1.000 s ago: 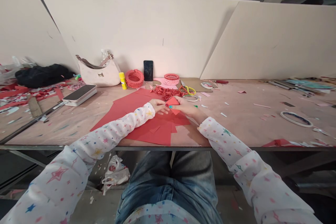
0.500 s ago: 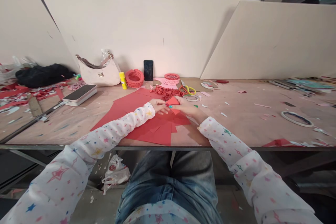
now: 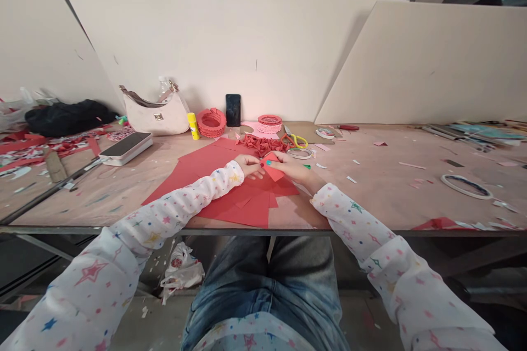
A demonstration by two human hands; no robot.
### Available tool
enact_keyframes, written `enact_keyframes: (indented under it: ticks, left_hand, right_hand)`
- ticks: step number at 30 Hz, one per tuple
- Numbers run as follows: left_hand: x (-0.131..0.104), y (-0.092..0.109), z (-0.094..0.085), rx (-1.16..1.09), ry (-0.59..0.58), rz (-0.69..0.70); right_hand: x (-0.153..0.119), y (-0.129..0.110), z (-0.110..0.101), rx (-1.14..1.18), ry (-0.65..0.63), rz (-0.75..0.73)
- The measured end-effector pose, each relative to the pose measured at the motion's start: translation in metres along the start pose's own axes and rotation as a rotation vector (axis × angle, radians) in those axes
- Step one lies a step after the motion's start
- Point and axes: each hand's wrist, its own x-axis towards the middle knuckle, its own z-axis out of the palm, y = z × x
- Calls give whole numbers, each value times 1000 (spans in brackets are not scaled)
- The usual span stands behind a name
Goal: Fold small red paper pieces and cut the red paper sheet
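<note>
A small folded piece of red paper (image 3: 274, 172) is pinched between both my hands, above larger red paper sheets (image 3: 230, 205) spread on the table. My left hand (image 3: 249, 166) closes on its left edge with thumb and fingers. My right hand (image 3: 293, 168) grips it from the right, the painted thumbnail lying on top. Just behind the hands lies a heap of folded red paper pieces (image 3: 263, 145). Yellow-handled scissors (image 3: 298, 141) and a roll of tape (image 3: 300, 153) rest beyond my right hand.
Along the back stand a white handbag (image 3: 155, 115), a yellow glue stick (image 3: 193, 126), red paper rings (image 3: 211, 122) and a phone (image 3: 233, 110). A white boxy device (image 3: 125, 148) lies at left. Paper scraps and a white ring (image 3: 466, 187) lie at right.
The small red paper has been turned between my fingers and now points down and to the right. My hands have barely shifted.
</note>
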Motion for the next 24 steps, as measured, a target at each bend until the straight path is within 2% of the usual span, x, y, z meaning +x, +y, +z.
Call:
enact_keyframes:
  ticks: [11, 24]
  left_hand:
    - [2, -6, 1, -12, -3, -5]
    - [6, -12, -1, -58, -44, -10]
  right_hand:
    - [1, 0, 0, -5, 76, -86]
    - [3, 1, 1, -54, 106, -113]
